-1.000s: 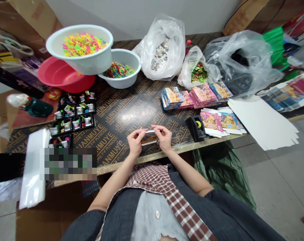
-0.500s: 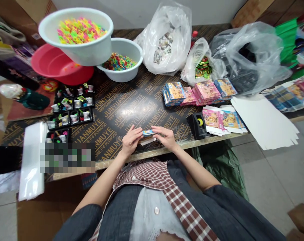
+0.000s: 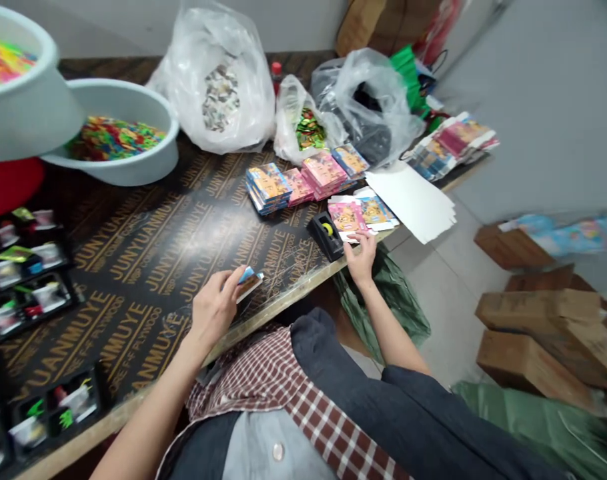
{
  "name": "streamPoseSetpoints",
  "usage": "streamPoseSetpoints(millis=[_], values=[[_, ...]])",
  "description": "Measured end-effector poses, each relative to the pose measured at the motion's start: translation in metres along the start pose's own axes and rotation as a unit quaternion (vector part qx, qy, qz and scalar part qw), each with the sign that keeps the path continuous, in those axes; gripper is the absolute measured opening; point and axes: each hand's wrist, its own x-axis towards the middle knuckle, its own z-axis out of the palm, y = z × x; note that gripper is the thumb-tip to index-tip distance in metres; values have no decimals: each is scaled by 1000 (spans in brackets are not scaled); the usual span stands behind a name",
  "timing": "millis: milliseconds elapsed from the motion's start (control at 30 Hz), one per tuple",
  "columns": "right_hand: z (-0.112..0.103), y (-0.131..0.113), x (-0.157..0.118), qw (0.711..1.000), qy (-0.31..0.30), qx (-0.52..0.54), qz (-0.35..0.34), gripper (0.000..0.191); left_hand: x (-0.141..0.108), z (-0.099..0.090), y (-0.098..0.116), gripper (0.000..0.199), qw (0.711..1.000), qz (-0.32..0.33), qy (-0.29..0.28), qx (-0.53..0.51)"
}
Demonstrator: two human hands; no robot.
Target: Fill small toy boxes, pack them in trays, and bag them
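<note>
Over the table's front part, my left hand (image 3: 214, 308) is closed round a small cardboard box (image 3: 248, 281); its blue top and a pale edge stick out past the fingers, which hide the rest. Out to the right, my right hand (image 3: 360, 259) has its thumb and fingers apart. It is at the near end of a black tape dispenser (image 3: 326, 236) holding a yellow-cored roll. Its fingertips overlap the lower edge of a pink flat box (image 3: 347, 219); whether they touch it I cannot tell. A blue flat box (image 3: 376, 209) lies beside the pink one.
Behind are stacked blue boxes (image 3: 268, 187) and pink boxes (image 3: 324, 173). White card sheets (image 3: 413, 200) overhang the table edge. Plastic bags (image 3: 256, 100) and a tub of colourful pieces (image 3: 153, 157) stand at the back. Filled black trays (image 3: 91, 407) are at left; cartons (image 3: 528, 363) are on the floor.
My right hand has left the small box and moved right to the tape dispenser. My left hand keeps the box. The view has swung to the right.
</note>
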Motion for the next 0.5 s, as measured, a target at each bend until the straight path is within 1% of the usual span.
streamPoseSetpoints(millis=[33,100,133,200,267,333,400,500], values=[[-8,16,5,999,-12,-23,24,19,2,2,1,35,1000,9,-6,11],[-14,40,13,994,-77,-46,57,17,4,8,3,41,999,41,-18,27],[-14,47,15,990,-113,-45,67,16,4,12,4,44,997,58,-23,33],[-10,54,19,983,-166,-25,72,14,4,19,5,46,996,75,-27,45],[-5,53,23,980,-189,8,62,12,4,24,5,47,996,78,-18,50],[-3,47,24,981,-183,35,49,13,3,25,5,48,995,83,-10,51],[-4,42,22,986,-150,55,49,14,2,24,6,48,995,88,-6,51],[-9,39,11,987,-88,94,98,16,2,23,7,45,994,89,1,55]])
